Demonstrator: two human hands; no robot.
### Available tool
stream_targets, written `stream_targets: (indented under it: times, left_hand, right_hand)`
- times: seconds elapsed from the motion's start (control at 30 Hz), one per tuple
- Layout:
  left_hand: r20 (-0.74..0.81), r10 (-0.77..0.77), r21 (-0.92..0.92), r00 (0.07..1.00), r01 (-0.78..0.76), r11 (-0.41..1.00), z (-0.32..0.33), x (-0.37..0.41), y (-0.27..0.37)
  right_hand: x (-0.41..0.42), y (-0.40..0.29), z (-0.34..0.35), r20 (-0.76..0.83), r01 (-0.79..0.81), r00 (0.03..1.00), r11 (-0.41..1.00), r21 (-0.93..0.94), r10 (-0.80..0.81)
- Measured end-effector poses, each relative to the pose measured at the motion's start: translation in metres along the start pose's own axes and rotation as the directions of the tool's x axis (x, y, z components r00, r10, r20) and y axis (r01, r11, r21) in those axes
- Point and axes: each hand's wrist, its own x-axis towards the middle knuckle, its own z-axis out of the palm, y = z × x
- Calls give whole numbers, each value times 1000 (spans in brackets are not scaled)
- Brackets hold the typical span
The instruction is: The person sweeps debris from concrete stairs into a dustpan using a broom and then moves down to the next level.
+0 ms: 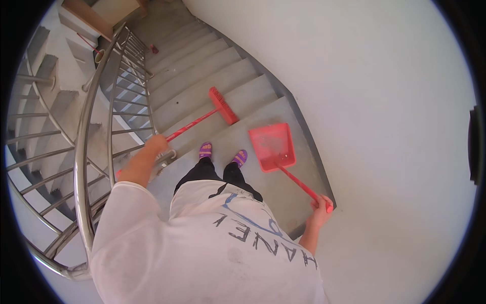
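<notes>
My left hand (157, 146), slightly blurred, is closed around the red handle of a broom (224, 106). The broom's red bristled head is over a stair step in front of my feet, its bristles turned up the picture and to the right. My right hand (322, 208) grips the end of the handle of a long-handled red plastic dustpan (271, 142). That dustpan is to the right of my feet, over the step where I stand, its wide edge facing the broom. Greyish dust and a few small light bits lie inside it.
Grey concrete stairs (212, 57) run towards the top of the view. A stainless steel railing (81, 152) curves along the left, with another flight beyond it. The white wall (372, 114) with a dark skirting borders the right. A small dark red object (153, 49) lies farther along the stairs.
</notes>
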Motion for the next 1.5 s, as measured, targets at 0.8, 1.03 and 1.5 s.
stream_targets:
  times: [0.8,1.03,1.5]
  left_hand:
    - [-108,0,73,994,8,997,-37,-52,-121]
    - [-154,-190,107,970,207,972,-49,-67,-151]
    - [-256,43,354,966,53,934,-95,-106,-168]
  right_hand:
    - [-65,-3,30,61,7,998,999,53,-11]
    - [-79,3,27,27,27,999,999,47,-28]
    - [-94,3,43,-3,55,998,998,-33,-55]
